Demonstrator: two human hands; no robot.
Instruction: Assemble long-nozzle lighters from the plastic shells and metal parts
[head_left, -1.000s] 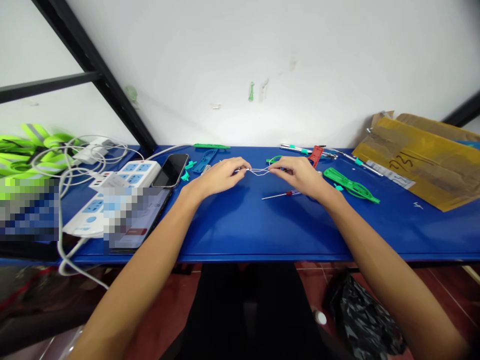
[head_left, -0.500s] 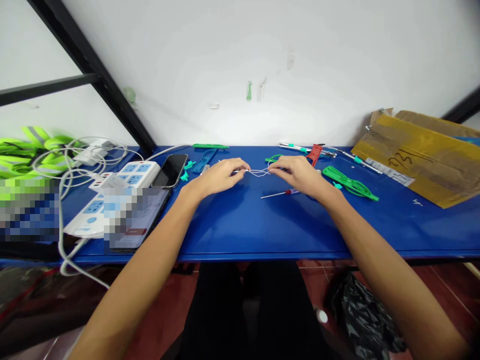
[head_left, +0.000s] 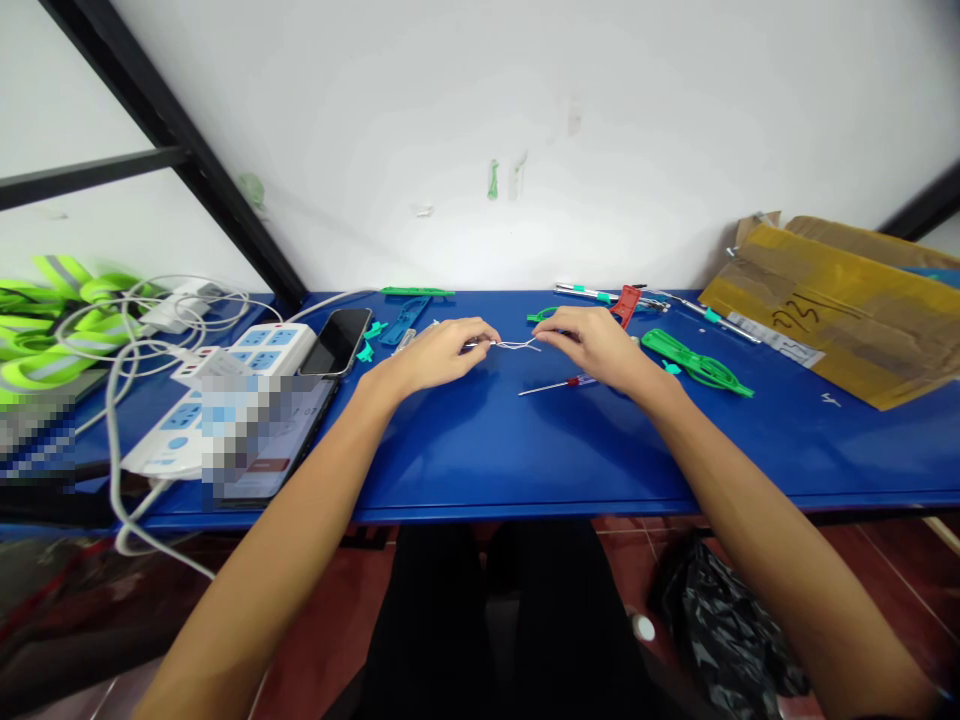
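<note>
White string (head_left: 514,346) is pinched between left hand (head_left: 454,350) and right hand (head_left: 589,340) above the desk (head_left: 517,460), nearer its far edge — strands flatter than half a second ago, when a loop arched by the right fingertips.

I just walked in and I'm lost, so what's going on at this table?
Over a blue table, a person's left hand and right hand both pinch thin white wire that spans the gap between them. A screwdriver lies on the table, partly hidden behind the right hand, with a green plastic piece farther right.
</note>
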